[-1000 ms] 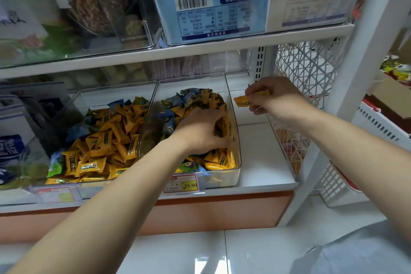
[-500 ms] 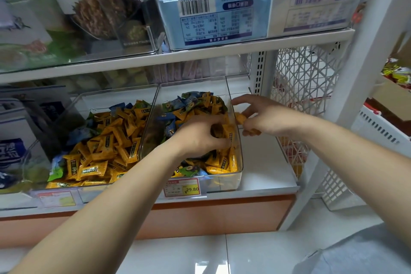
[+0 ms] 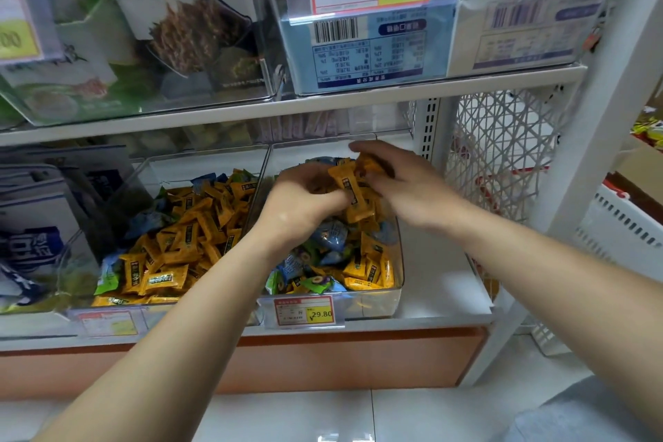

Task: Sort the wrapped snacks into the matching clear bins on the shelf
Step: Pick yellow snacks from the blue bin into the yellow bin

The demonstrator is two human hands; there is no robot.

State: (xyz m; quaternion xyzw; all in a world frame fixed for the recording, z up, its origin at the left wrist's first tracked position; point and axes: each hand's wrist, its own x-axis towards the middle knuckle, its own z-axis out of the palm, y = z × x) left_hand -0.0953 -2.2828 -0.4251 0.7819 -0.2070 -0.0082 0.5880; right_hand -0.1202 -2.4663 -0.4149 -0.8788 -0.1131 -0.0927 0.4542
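Above a clear, hard plastic bin, the left hand and right hand meet, each gripping glossy, crinkled orange rectangular snack packets.

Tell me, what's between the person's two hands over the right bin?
Orange wrapped snacks, held by the left hand and the right hand above the right clear bin; the head view shows it.

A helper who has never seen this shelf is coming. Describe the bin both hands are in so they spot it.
On the white shelf unit, look at the lower shelf, where two clear bins stand side by side. It is the right-hand bin. Unlike its mostly orange neighbour, it holds mixed orange, blue and green wrapped snacks and bears a readable 29.80 price tag.
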